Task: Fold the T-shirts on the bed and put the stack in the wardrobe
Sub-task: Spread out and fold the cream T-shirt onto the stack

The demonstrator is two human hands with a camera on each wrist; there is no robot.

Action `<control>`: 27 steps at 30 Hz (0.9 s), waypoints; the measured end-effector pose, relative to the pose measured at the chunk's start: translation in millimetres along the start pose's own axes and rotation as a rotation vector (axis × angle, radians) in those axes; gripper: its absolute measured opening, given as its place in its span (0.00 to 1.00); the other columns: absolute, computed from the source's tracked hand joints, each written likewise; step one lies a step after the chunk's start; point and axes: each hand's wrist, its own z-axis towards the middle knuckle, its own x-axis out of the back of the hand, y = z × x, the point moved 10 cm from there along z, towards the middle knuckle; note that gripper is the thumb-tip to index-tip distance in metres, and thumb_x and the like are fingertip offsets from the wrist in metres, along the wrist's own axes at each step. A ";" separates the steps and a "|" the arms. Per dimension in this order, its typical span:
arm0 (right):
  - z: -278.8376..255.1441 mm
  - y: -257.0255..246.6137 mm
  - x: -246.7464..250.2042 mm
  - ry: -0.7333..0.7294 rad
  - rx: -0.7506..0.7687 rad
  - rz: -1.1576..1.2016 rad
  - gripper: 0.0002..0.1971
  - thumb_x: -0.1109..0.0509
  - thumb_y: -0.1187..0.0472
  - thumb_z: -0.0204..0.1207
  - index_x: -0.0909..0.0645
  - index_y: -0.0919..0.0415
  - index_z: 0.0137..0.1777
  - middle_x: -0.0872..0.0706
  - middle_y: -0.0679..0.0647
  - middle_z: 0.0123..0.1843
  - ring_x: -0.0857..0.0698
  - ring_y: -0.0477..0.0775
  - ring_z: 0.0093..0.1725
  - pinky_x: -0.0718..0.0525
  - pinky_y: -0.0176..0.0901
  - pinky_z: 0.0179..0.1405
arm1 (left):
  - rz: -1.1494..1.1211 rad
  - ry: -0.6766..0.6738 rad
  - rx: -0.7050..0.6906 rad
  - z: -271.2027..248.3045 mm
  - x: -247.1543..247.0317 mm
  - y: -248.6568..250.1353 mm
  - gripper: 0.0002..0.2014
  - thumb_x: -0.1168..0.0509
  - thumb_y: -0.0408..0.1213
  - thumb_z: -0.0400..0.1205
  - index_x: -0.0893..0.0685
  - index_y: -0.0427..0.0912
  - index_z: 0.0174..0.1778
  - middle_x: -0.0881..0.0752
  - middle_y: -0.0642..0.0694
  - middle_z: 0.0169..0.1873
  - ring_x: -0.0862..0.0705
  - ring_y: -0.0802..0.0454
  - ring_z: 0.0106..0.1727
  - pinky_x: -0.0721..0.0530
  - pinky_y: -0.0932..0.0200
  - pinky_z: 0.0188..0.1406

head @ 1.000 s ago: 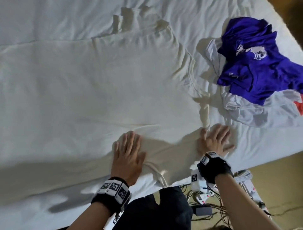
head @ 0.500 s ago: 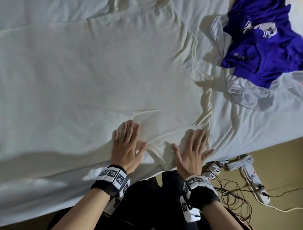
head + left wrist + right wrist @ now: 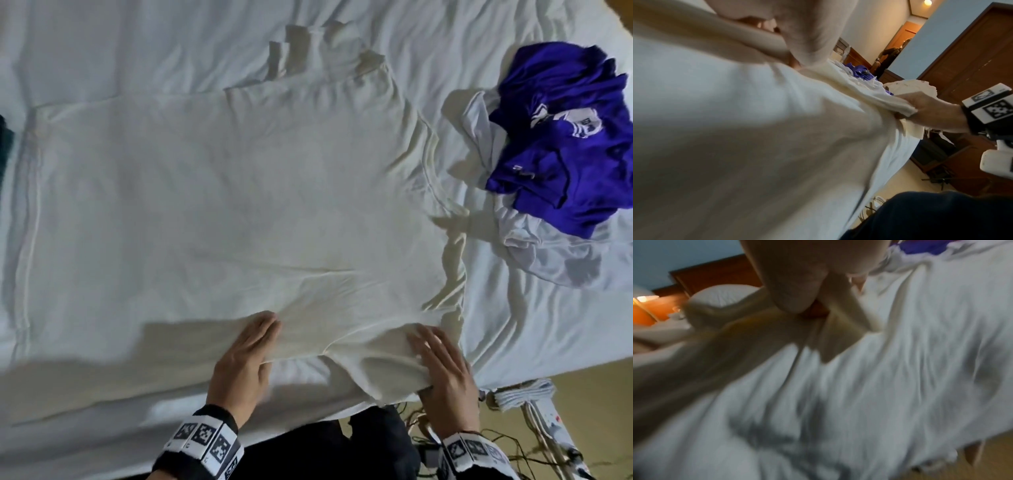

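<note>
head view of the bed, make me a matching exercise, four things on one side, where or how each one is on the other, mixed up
Things:
1. cream T-shirt
2. purple T-shirt
3. right hand
4. left hand

States:
a. crumpled at the far right of the bed
b. spread flat across the bed
c. grips the near sleeve
d. grips the near edge of the shirt's body

Pairs: 1-b, 2-a, 3-c, 4-d

Purple shirt [image 3: 561, 144]: right part cut by head-view edge; printed logo too small to read.
White shirt [image 3: 548, 253] beneath it: mostly covered.
Dark item [image 3: 5, 144] at left edge: cut off, unidentifiable.
Right hand [image 3: 797, 280]: wrist view blurred, fingers largely behind cream cloth.
</note>
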 end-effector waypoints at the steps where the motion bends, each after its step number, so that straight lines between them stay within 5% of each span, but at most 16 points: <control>1: 6.8 7.0 16.6 0.050 -0.020 0.029 0.28 0.42 0.61 0.57 0.12 0.56 0.58 0.13 0.52 0.64 0.16 0.62 0.64 0.20 0.55 0.61 | -0.034 0.028 -0.008 -1.9 10.2 -4.2 0.36 0.29 0.15 0.65 0.17 0.43 0.70 0.19 0.49 0.71 0.21 0.55 0.71 0.28 0.67 0.72; 4: 44.8 19.8 57.9 0.106 -0.139 0.140 0.21 0.40 0.59 0.55 0.10 0.50 0.46 0.08 0.49 0.43 0.11 0.55 0.40 0.21 0.40 0.38 | -0.096 0.132 -0.060 2.7 46.0 -8.3 0.19 0.29 0.25 0.72 0.10 0.43 0.57 0.10 0.50 0.54 0.11 0.55 0.53 0.16 0.63 0.56; 8: 113.7 -0.6 92.3 0.150 -0.147 0.229 0.18 0.36 0.63 0.57 0.10 0.48 0.43 0.10 0.46 0.36 0.16 0.35 0.37 0.25 0.20 0.32 | -0.161 0.204 -0.040 28.9 75.2 -16.0 0.08 0.27 0.34 0.76 0.08 0.40 0.50 0.08 0.50 0.46 0.10 0.58 0.45 0.15 0.63 0.49; 11: 171.9 -30.2 96.7 0.157 -0.044 0.203 0.16 0.36 0.63 0.59 0.09 0.53 0.40 0.09 0.51 0.33 0.16 0.44 0.37 0.26 0.24 0.31 | -0.209 0.225 0.069 56.7 84.3 -29.0 0.17 0.34 0.50 0.79 0.07 0.42 0.48 0.08 0.52 0.45 0.11 0.60 0.47 0.17 0.63 0.51; 14: 220.2 -43.6 83.9 0.116 -0.020 0.145 0.16 0.38 0.58 0.58 0.09 0.50 0.38 0.09 0.52 0.34 0.11 0.52 0.37 0.17 0.41 0.35 | -0.111 0.243 0.041 84.3 90.3 -34.2 0.18 0.37 0.52 0.81 0.08 0.43 0.47 0.07 0.51 0.43 0.10 0.54 0.44 0.16 0.58 0.46; 17: 245.8 -46.1 71.5 0.078 -0.130 0.100 0.12 0.31 0.63 0.66 0.09 0.50 0.42 0.08 0.54 0.40 0.12 0.59 0.45 0.23 0.39 0.40 | -0.058 0.295 0.071 109.0 96.4 -47.3 0.18 0.38 0.53 0.81 0.08 0.44 0.45 0.08 0.50 0.39 0.10 0.51 0.39 0.17 0.59 0.41; 19: 249.7 -41.5 55.5 0.017 -0.221 0.012 0.18 0.29 0.67 0.68 0.12 0.52 0.57 0.10 0.56 0.54 0.15 0.61 0.57 0.25 0.39 0.49 | -0.128 0.306 0.178 117.2 96.9 -60.1 0.19 0.38 0.56 0.79 0.09 0.47 0.45 0.08 0.53 0.38 0.10 0.54 0.39 0.17 0.58 0.42; 20: 246.5 -43.0 39.8 -0.086 -0.240 -0.061 0.28 0.29 0.68 0.67 0.19 0.51 0.68 0.17 0.58 0.67 0.21 0.64 0.67 0.25 0.45 0.60 | -0.153 0.305 0.199 118.3 95.8 -62.7 0.19 0.38 0.57 0.78 0.09 0.47 0.45 0.08 0.54 0.39 0.10 0.55 0.40 0.17 0.58 0.43; 22: 232.1 -56.6 6.5 -0.282 -0.201 -0.233 0.48 0.28 0.68 0.63 0.45 0.46 0.83 0.48 0.57 0.85 0.46 0.67 0.83 0.44 0.69 0.78 | -0.129 0.278 0.201 113.8 95.5 -63.5 0.19 0.38 0.55 0.76 0.09 0.47 0.49 0.08 0.54 0.43 0.11 0.55 0.44 0.14 0.56 0.48; 24: 216.0 -98.6 -18.8 -0.301 -0.001 -0.287 0.55 0.30 0.67 0.60 0.56 0.42 0.84 0.63 0.51 0.86 0.64 0.60 0.85 0.65 0.74 0.75 | 0.024 0.243 0.189 97.9 101.7 -65.4 0.19 0.38 0.52 0.73 0.10 0.46 0.52 0.09 0.51 0.46 0.12 0.49 0.48 0.14 0.51 0.49; 27: 183.4 -179.0 -63.9 -0.348 0.287 -0.085 0.39 0.35 0.62 0.65 0.35 0.48 0.80 0.43 0.47 0.85 0.51 0.53 0.86 0.61 0.72 0.79 | 0.248 0.176 0.222 54.9 115.6 -92.5 0.21 0.40 0.46 0.68 0.12 0.44 0.54 0.11 0.47 0.48 0.14 0.42 0.48 0.15 0.48 0.46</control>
